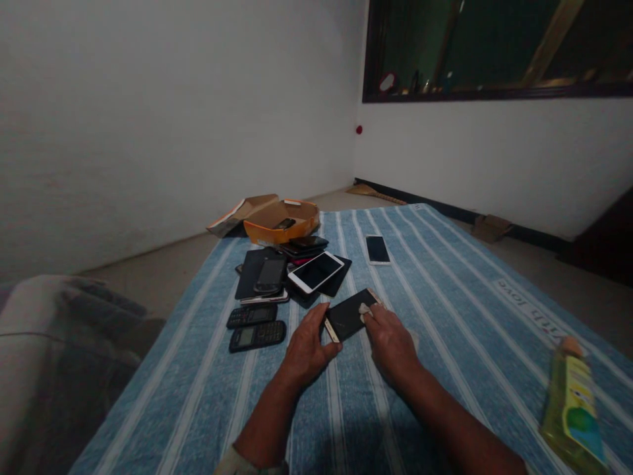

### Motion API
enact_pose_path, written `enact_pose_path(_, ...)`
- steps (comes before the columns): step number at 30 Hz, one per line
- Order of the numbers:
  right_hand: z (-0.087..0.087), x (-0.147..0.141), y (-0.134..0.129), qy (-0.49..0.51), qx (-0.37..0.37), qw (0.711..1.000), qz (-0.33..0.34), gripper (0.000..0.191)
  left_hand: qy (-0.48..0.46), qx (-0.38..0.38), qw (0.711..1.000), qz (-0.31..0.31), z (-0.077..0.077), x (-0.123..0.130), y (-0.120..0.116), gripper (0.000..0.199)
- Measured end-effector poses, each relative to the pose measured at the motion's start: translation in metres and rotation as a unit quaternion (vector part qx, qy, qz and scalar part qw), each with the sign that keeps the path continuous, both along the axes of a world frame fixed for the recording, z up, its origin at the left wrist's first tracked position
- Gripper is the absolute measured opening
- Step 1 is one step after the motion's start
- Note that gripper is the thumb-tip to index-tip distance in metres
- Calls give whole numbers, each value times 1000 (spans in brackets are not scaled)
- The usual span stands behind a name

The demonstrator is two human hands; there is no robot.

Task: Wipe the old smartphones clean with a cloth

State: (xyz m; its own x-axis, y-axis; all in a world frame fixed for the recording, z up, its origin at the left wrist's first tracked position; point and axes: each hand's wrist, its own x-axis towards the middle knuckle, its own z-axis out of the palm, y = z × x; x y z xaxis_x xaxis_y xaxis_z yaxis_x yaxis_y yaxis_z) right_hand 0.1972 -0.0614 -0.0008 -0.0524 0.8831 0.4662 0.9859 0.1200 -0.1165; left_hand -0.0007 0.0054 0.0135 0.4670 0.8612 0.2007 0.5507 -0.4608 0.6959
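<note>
A smartphone [347, 315] with a dark screen and gold ends lies at a slant in front of me. My left hand [309, 346] grips its left end, fingers at the far corner and thumb at the near one. Pinched in my right hand [390, 340] is a small white wipe [364, 309], pressed on the right part of the screen. Just beyond the left hand sits a pile of phones, with a white smartphone [316, 272] on top. Two black keypad phones, the nearer one [257, 336] beside the other, lie left of my left hand.
An open orange box [281, 232] with a phone inside stands behind the pile. Another white phone [378, 250] lies apart, farther back. A bottle of yellow-green liquid [573, 409] is at the right edge. Striped blue cloth [445, 316] covers the surface.
</note>
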Motion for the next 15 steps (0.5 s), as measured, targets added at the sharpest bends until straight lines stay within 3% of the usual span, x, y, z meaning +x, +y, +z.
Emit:
enact_pose_path(5, 5, 0, 1, 12, -1, 1000, 11, 42, 2, 4, 1000, 6, 0, 1, 0, 81)
enact_pose_path(11, -1, -24, -6, 3, 21, 993, 113, 38, 0, 0, 1000, 4, -1, 0, 0, 78)
enact_pose_path(15, 0, -14, -1, 16, 9, 997, 69, 42, -3, 3, 1000, 0, -2, -1, 1, 79)
